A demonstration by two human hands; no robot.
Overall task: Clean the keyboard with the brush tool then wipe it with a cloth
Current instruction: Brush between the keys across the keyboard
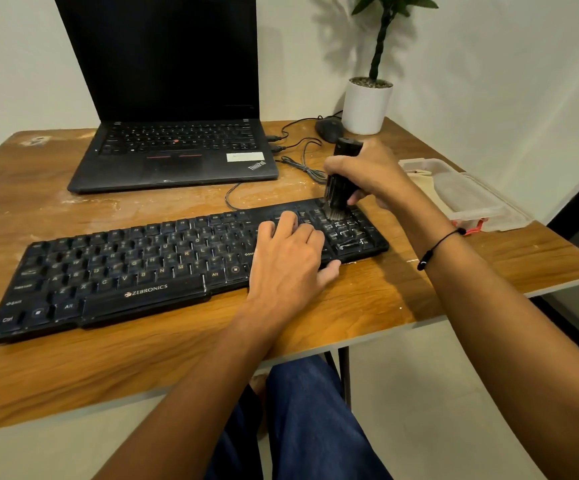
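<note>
Your knees in blue trousers (312,420) sit nearest, under the bench (73,368); going left to right: keyboard (135,268) lies along the bench front, laptop (173,147) behind it; your left hand (288,258) lies flat on the keys near the right end, fingers spread, holding nothing, pinning the board; your right hand (367,171) has fingers wrapped round the brush tool (341,178), upright, bristles touching the numpad; plastic box (465,192) far right; no cloth clearly visible; brushing step in hand, probably; next likely calls for sweeping across the remaining keys, then finding the cloth.
</note>
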